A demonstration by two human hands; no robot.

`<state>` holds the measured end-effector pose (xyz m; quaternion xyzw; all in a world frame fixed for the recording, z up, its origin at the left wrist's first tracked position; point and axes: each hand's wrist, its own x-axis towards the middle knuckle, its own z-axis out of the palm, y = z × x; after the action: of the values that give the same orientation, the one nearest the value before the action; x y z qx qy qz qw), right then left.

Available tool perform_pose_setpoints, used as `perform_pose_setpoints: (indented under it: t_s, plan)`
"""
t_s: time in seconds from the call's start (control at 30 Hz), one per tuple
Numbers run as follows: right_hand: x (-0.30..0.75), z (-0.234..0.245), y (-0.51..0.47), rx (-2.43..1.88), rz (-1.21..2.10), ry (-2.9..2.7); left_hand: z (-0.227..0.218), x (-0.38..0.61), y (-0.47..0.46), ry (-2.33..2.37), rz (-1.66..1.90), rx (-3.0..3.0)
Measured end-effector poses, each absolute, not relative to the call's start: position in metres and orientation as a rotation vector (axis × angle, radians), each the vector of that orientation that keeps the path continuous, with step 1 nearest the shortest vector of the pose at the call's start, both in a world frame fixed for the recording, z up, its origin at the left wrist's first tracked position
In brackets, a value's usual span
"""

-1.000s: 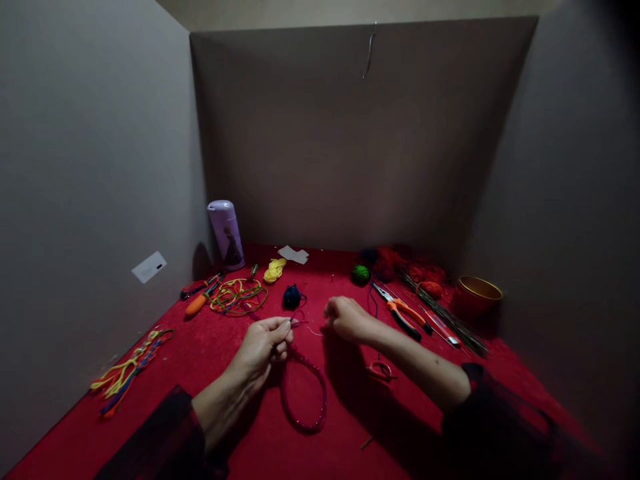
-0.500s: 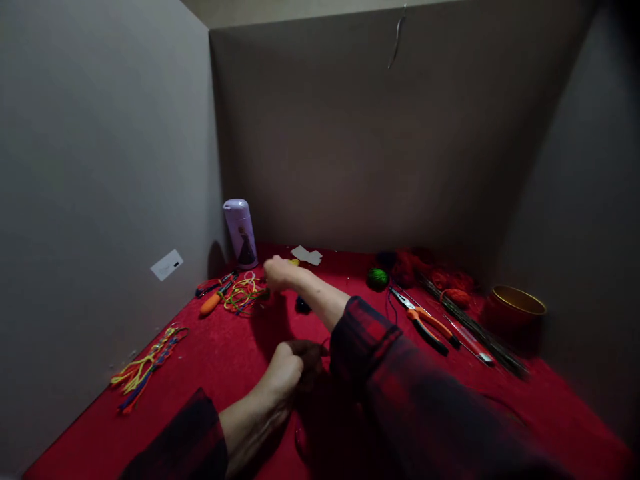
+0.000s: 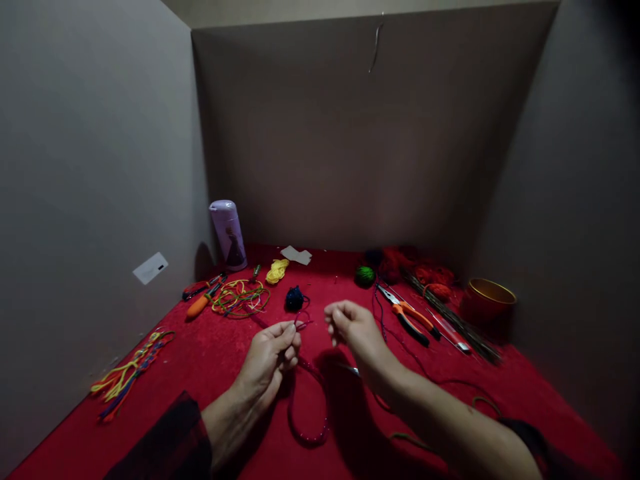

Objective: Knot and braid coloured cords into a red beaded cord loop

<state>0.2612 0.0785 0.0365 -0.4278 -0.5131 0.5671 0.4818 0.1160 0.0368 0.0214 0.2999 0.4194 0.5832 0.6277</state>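
Note:
My left hand (image 3: 270,350) pinches a dark purplish-red cord with light specks between thumb and fingertips. Below the fingers, the cord (image 3: 326,408) hangs or lies in a long loop over the red cloth, and a few thin loops stick up past the fingertips. Just to the right is my right hand (image 3: 350,327), fingers curled and thumb pressed against them; what it holds, if anything, is too small to make out. A dark blue ball of yarn (image 3: 294,299) lies beyond my left hand. Partly behind my right wrist, a metal tip (image 3: 350,369) shows.
Pliers (image 3: 410,319) with orange-black handles, a green yarn ball (image 3: 365,275), a bundle of twigs (image 3: 455,321) and a red bowl (image 3: 487,307) stand right. Leftward are tangled threads (image 3: 240,298), yellow yarn (image 3: 277,271), a purple bottle (image 3: 229,237) and braided cords (image 3: 133,377). Grey walls enclose three sides.
My right hand has come back from the threads at the far left to the right of my left hand. The cord loop and yellow yarn are now uncovered.

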Motion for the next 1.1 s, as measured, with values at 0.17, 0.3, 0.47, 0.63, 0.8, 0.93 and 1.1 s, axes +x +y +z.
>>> perform_pose_setpoints:
  t_s: [0.17, 0.3, 0.47, 0.63, 0.8, 0.93, 1.1]
  plan:
    - [0.277, 0.022, 0.041, -0.964, 1.541, -1.221, 0.031, 0.136, 0.030, 0.948, 1.237, 0.787]
    - [0.282, 0.018, 0.041, -0.902, 1.432, -1.165, 0.028, 0.147, 0.023, 0.974, 1.170, 0.972]
    - [0.289, 0.006, 0.043, -0.990, 1.406, -1.197, 0.023, 0.147, 0.020, 1.069, 1.126, 1.065]
    - [0.291, 0.004, 0.042, -0.980, 1.318, -1.341, 0.022, 0.145, 0.020, 1.143, 1.081, 1.086]
    - [0.290, -0.002, 0.038, -0.983, 1.255, -1.426, 0.021, 0.144, 0.018, 1.149, 0.988, 1.104]
    - [0.292, 0.001, 0.041, -0.995, 1.236, -1.427, 0.017, 0.142, 0.018, 1.148, 0.949, 1.105]
    - [0.329, 0.025, 0.053, -1.151, 0.952, -1.620, 0.015, 0.140, 0.022, 1.174, 0.947, 1.105]
